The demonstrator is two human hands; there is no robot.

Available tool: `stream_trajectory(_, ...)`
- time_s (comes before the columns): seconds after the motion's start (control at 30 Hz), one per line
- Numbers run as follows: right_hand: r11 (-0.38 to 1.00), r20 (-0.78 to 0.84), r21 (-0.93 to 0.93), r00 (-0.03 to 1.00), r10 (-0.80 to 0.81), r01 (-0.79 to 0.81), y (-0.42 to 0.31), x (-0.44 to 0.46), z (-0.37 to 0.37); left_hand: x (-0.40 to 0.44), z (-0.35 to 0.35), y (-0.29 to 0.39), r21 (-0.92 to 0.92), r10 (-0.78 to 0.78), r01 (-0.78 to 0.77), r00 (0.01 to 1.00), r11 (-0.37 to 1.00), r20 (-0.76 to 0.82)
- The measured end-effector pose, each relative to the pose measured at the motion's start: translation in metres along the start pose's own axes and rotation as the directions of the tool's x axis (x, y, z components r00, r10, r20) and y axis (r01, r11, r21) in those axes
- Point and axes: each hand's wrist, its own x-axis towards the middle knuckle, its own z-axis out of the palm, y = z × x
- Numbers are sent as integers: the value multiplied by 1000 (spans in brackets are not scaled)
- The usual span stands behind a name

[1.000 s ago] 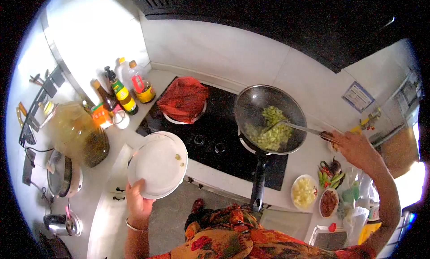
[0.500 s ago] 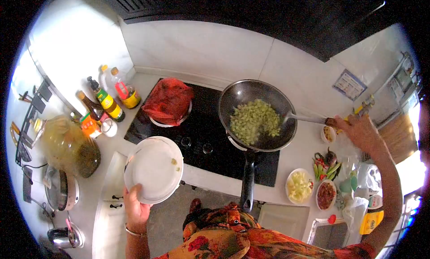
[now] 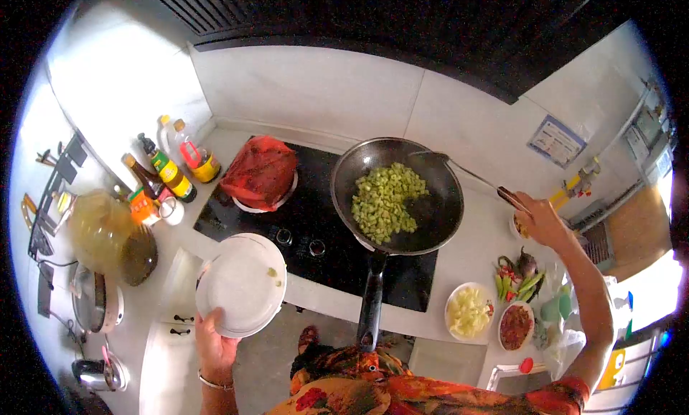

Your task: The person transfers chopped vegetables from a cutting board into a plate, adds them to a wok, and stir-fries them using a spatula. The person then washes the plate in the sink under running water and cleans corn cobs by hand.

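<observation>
In my left hand [image 3: 217, 341] is a white plate [image 3: 240, 293], tilted, with a couple of small green bits stuck to it; my fingers are closed on its near rim. My right hand [image 3: 542, 217] grips the dark handle of a metal spatula [image 3: 477, 176]. Its blade is at the far right part of the wok [image 3: 445, 221], near the rim. Chopped green vegetable pieces [image 3: 387, 199] lie in a heap inside the wok. The wok sits on the black cooktop [image 3: 316, 192], its long handle pointing toward my body.
A red plastic bag [image 3: 260, 172] covers a bowl on the left burner. Sauce bottles [image 3: 169, 172] and a large jar [image 3: 115, 235] stand at left. To the right are a bowl of pale pieces [image 3: 469, 311], a bowl of reddish food [image 3: 515, 326] and peppers [image 3: 520, 278].
My right hand has moved slightly left and down, and the spatula blade has lifted from the vegetables toward the wok's far rim. My left hand still holds the plate.
</observation>
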Motion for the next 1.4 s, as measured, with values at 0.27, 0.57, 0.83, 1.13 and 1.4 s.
stream_trajectory(0.27, 286, 738, 596, 652, 175, -750, -7, 34, 55, -31, 16, -14, 43, 65, -64, 998, 997, -25)
stream_trajectory(0.57, 923, 325, 373, 945, -30, -99, -31, -4, 36, -59, 24, -20, 55, 96, -93, 994, 994, -51)
stream_trajectory(0.83, 975, 353, -125, 926, -132, 186, -54, -48, -60, -55, 2, -33, 85, 88, -76, 985, 993, -147)
stream_trajectory(1.13, 922, 284, -340, 955, -89, 187, -50, 0, -8, -83, 8, -27, 171, 155, -123, 969, 978, -191)
stream_trajectory(1.4, 846, -78, -371, 895, -439, 383, -66, 52, 22, -87, 8, -21, 126, 138, -121, 981, 985, -134)
